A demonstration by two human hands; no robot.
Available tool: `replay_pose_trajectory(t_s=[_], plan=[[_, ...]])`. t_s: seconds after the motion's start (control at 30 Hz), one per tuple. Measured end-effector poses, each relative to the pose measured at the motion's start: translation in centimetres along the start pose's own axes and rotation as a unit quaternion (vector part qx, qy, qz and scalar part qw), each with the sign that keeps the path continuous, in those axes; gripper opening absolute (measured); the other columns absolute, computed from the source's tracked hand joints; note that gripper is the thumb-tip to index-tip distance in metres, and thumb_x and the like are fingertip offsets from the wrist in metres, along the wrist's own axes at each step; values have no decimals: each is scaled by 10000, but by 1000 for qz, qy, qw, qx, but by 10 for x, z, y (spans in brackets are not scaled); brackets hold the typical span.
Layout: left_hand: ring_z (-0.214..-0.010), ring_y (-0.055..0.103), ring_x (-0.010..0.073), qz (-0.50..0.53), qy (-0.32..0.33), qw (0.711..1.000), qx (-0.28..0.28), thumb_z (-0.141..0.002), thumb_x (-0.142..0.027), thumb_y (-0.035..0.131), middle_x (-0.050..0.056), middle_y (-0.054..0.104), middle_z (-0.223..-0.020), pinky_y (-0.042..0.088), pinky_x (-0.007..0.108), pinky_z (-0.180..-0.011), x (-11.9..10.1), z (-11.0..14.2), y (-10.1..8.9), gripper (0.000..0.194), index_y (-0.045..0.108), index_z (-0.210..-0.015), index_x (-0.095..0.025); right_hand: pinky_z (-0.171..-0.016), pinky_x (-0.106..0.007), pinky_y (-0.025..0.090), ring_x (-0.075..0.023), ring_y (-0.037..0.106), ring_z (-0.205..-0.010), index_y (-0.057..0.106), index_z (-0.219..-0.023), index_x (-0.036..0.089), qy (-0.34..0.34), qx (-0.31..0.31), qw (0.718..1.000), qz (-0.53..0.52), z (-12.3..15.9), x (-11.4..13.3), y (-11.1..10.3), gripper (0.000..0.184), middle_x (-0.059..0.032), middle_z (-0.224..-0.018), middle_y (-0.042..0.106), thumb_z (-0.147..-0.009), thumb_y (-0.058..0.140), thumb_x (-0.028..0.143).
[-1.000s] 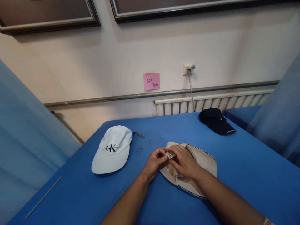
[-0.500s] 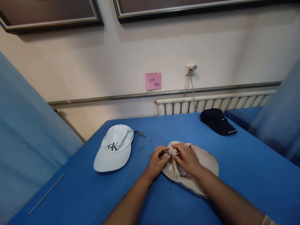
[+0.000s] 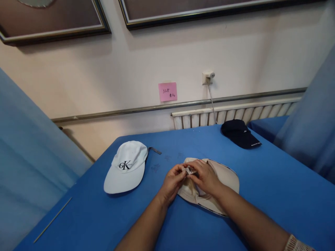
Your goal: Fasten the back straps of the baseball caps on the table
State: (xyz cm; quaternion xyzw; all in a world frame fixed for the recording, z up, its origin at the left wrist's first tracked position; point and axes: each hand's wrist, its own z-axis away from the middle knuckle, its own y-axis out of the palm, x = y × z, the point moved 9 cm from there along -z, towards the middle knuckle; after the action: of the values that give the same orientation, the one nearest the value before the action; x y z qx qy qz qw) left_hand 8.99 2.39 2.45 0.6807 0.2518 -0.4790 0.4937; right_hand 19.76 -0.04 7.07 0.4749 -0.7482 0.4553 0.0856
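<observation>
Pinching beige cap (rnd. brim)

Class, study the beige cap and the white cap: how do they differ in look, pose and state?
The beige cap shows its inside; the white cap shows its lettered outer front.
The beige cap's brim points toward the picture's right, the white cap's toward its lower left.
The left hand and right hand hold the beige cap; neither touches the white cap.
Both have brims.

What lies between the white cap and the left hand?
In the head view, blue tabletop with faint dark marks separates the white cap from the left hand.
</observation>
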Motion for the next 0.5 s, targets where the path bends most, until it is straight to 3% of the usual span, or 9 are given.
replay_pose_trajectory(t_s=[0.17,0.27,0.4,0.5], plan=[[-918,593,141,133,-51,990,8,-748,-225,755,41,645,-993,438,252,-882,-3,5,0,144,644,-787,-143,-816,-363,447,-228,577,-936,573,-1147,234,13,-19,1000,-5,1,-1,-3,340,-60,-1026,645,-819,647,182],[-889,607,147,145,-60,988,1,-784,-268,721,57,654,-1002,463,268,-855,-4,5,-5,148,647,-781,-140,-807,-351,445,-219,576,-937,592,-1109,237,22,-21,1000,-5,1,-4,-3,312,-51,-1010,642,-815,622,137],[-901,628,168,15,-44,998,-48,-792,-337,705,77,647,-1112,486,296,-825,-5,4,-22,240,646,-956,-172,-802,-357,445,-227,569,-949,591,-1131,242,16,0,1000,-3,1,-4,-1,346,-54,-1026,626,-799,687,228],[-780,625,149,-129,-26,986,-104,-743,-380,729,51,676,-957,489,271,-723,-8,4,-40,305,626,-943,-174,-787,-359,448,-227,571,-930,605,-1120,250,25,6,1000,5,2,-8,1,348,-50,-1004,624,-789,711,251]])
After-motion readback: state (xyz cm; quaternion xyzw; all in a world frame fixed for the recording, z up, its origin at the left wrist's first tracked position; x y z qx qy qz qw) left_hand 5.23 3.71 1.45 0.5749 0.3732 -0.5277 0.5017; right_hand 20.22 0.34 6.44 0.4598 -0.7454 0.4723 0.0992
